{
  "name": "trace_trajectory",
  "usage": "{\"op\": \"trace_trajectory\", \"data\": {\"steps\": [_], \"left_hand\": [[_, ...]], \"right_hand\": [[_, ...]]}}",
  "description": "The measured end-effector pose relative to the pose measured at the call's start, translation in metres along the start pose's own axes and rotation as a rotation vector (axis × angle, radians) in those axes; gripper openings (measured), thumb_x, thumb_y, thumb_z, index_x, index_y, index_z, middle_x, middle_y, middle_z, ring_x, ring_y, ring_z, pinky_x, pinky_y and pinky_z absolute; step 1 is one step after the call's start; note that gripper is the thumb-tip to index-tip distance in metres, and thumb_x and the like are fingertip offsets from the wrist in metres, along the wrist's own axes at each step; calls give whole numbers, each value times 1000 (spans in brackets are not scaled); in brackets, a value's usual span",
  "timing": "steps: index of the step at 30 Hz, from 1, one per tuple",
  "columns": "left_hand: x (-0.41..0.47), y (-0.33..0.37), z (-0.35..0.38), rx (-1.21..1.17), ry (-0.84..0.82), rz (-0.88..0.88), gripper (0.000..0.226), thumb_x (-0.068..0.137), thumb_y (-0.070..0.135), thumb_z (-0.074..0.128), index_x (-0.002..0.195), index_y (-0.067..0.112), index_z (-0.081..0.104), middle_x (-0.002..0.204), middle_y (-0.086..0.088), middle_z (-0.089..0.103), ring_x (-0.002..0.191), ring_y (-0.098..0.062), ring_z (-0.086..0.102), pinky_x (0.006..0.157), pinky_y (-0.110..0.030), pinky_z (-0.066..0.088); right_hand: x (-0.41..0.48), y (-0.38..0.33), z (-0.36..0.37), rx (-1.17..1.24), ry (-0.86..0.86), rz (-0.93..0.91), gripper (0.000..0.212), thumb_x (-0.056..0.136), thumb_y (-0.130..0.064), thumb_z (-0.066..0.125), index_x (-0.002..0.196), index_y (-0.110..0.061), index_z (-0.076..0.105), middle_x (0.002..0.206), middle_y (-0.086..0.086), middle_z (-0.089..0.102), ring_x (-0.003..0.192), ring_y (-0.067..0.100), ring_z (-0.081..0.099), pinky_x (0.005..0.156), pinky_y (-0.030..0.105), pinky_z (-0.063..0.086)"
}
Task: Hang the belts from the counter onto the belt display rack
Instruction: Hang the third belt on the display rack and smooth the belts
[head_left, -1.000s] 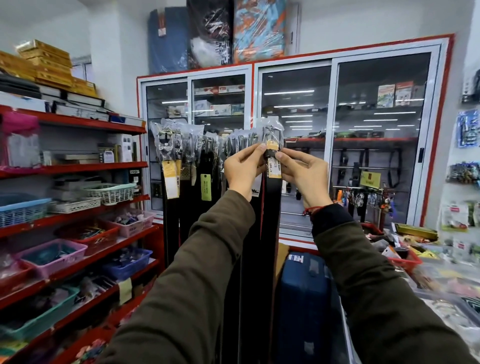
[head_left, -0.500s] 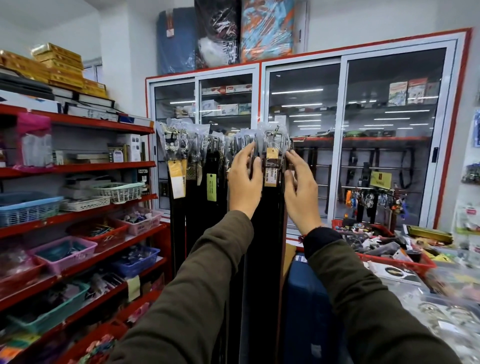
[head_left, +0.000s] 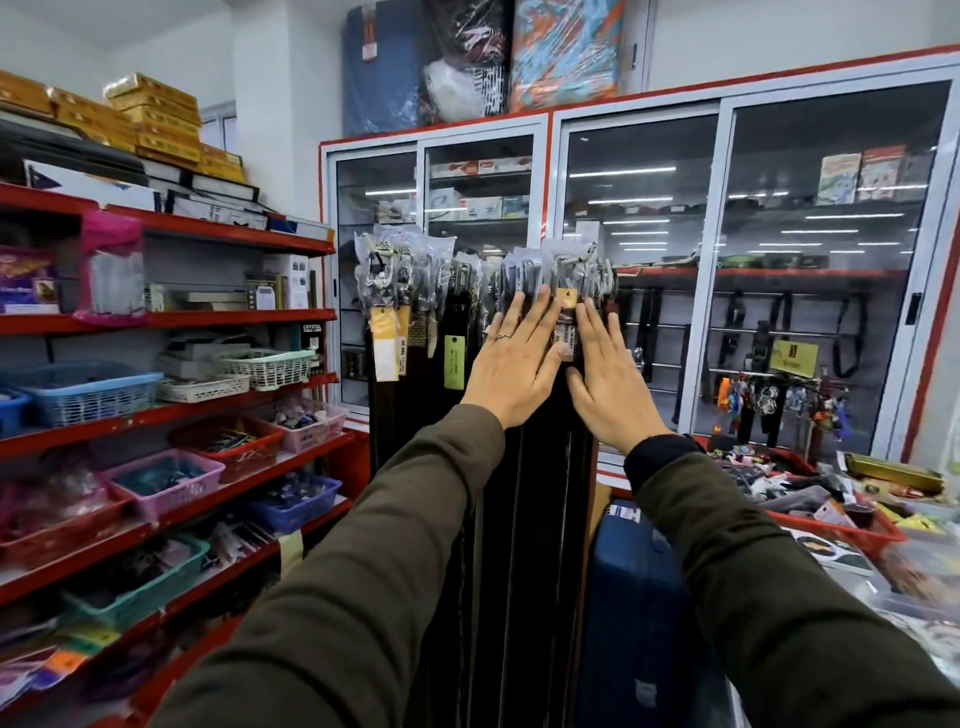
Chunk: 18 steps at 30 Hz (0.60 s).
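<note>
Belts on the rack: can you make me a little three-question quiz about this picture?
1. True or false: both hands are flat and open against the hanging belts.
2. Which hand wears a ring? A) left hand B) right hand
3. What colour is the small tag hanging left of the left hand?

Key: 1 true; 2 A; 3 green.

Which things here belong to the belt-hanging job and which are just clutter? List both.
Job: hanging belts, left hand, right hand, both flat and open against them.
Clutter: baskets, gold boxes, blue suitcase, glass cabinet.
</note>
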<state>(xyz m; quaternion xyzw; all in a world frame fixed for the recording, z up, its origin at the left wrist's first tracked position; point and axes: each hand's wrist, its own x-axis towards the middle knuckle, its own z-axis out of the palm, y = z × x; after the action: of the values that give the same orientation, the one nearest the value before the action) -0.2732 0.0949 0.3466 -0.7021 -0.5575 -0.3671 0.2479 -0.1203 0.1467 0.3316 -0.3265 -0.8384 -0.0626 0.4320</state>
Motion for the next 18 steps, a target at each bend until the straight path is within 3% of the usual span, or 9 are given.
{"op": "trace_trajectory", "data": {"steps": [4, 9, 14, 18], "left_hand": [[-13, 0, -16, -4, 66, 36, 52, 109, 35, 32, 159, 22, 29, 170, 5, 19, 159, -19, 4, 129, -43, 3], [-41, -24, -42, -7, 245, 45, 51, 107, 30, 36, 157, 21, 34, 169, 1, 25, 159, -18, 8, 129, -46, 6], [-72, -71, -69, 54, 367, -49, 55, 106, 35, 34, 159, 22, 27, 171, 0, 15, 160, -19, 2, 129, -48, 1], [-92, -108, -84, 20, 343, -119, 60, 106, 42, 29, 162, 24, 18, 172, 3, 10, 159, -14, -4, 128, -51, 0]], "right_hand": [[-6, -18, 11, 33, 137, 56, 68, 106, -30, 38, 163, -21, 2, 173, -4, 0, 160, 22, -6, 129, 53, 6], [-9, -52, 33, 19, 303, -43, 64, 107, -33, 37, 163, -20, 8, 173, 1, 2, 160, 21, -6, 129, 51, 2], [-3, -98, 60, 77, 232, -163, 63, 107, -39, 36, 162, -21, 13, 173, 0, 4, 160, 21, -5, 130, 47, 1], [4, -131, 83, 7, 156, -239, 64, 106, -42, 36, 162, -21, 13, 173, 0, 5, 160, 22, -4, 129, 50, 5]]}}
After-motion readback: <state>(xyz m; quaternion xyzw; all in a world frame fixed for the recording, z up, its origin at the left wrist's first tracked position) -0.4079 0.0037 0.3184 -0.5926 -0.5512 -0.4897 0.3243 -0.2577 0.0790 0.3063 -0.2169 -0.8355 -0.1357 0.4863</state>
